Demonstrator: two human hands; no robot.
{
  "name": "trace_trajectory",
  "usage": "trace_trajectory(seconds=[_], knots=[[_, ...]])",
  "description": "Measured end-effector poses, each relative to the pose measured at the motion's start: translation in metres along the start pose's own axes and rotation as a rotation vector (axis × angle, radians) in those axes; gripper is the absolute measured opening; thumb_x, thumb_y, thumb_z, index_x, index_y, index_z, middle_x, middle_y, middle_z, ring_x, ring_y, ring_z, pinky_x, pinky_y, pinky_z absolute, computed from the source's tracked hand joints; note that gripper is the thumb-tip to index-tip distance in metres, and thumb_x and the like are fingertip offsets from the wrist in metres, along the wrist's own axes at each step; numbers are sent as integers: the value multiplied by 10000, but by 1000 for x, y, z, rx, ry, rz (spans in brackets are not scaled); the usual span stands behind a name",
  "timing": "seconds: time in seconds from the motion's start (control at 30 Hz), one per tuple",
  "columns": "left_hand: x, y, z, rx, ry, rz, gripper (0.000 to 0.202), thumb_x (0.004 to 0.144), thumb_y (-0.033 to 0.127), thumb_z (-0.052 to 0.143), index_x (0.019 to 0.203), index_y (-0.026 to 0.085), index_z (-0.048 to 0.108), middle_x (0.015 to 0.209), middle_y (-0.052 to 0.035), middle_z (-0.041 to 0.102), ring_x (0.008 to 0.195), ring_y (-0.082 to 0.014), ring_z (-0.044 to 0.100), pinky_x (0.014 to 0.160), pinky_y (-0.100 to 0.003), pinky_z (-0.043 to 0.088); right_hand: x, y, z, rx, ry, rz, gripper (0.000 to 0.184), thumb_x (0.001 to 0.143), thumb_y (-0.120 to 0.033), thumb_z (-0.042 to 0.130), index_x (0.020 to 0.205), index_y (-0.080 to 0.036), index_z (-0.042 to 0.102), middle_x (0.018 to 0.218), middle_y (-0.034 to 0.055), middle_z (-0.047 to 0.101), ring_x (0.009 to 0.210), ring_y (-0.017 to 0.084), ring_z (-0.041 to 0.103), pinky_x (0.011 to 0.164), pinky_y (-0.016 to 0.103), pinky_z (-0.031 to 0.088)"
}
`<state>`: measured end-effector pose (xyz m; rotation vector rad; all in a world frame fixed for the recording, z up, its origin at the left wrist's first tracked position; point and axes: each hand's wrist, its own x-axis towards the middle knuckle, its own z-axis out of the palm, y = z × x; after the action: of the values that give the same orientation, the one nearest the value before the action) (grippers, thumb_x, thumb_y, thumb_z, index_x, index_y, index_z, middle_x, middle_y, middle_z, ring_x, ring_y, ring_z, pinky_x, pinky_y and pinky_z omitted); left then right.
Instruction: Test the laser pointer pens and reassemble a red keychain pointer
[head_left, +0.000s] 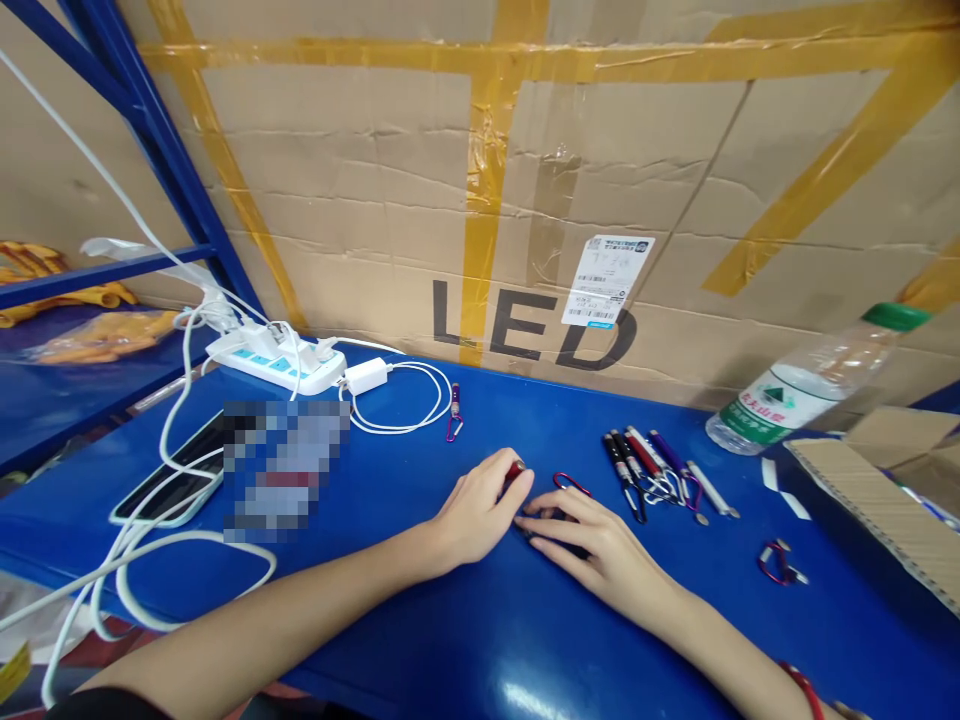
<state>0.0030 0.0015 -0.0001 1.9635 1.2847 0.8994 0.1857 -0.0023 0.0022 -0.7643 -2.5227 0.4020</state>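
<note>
One red penlight [514, 470] lies crosswise in left hand [476, 515].

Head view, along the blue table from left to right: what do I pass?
phone → power strip → lone keychain light → left hand, closed on a red light → right hand → bunch of keychain lights → cardboard box
</note>
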Motion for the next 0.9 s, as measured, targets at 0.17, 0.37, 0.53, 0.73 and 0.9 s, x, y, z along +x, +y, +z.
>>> trace_trajectory(seconds=[0.17,0.37,0.53,0.73,0.9], knots=[[-1,1,-4,19,-43,13,206,941,311,309,791,218,415,798,22,518,743,-153,515,692,-277,378,-1,9,3,97,48,25,171,875,-226,537,942,-220,695,953,63,672,876,175,640,824,325,517],[-2,2,-7,18,-59,25,267,961,271,212,776,218,396,780,20,503,731,-146,505,687,-267,392,1,7,6,217,115,84,46,783,-166,634,741,-185,639,905,66,685,838,166,656,799,299,522],[-1,4,-5,47,-64,29,220,952,255,271,794,216,419,778,17,510,718,-150,509,668,-267,385,2,6,3,313,149,111,113,733,-119,664,664,-185,604,767,38,706,714,148,661,699,274,535],[-3,5,-1,170,-97,212,194,946,207,311,829,199,466,786,5,537,693,-140,536,658,-240,402,-4,15,3,365,174,187,130,714,-250,728,818,-172,720,743,47,706,654,144,646,614,240,538],[-3,2,-1,231,-144,296,313,988,331,247,918,206,525,796,5,566,684,-129,563,647,-225,418,-4,19,-1,419,241,305,256,735,-415,676,761,-168,737,660,47,692,552,138,623,526,238,521]])
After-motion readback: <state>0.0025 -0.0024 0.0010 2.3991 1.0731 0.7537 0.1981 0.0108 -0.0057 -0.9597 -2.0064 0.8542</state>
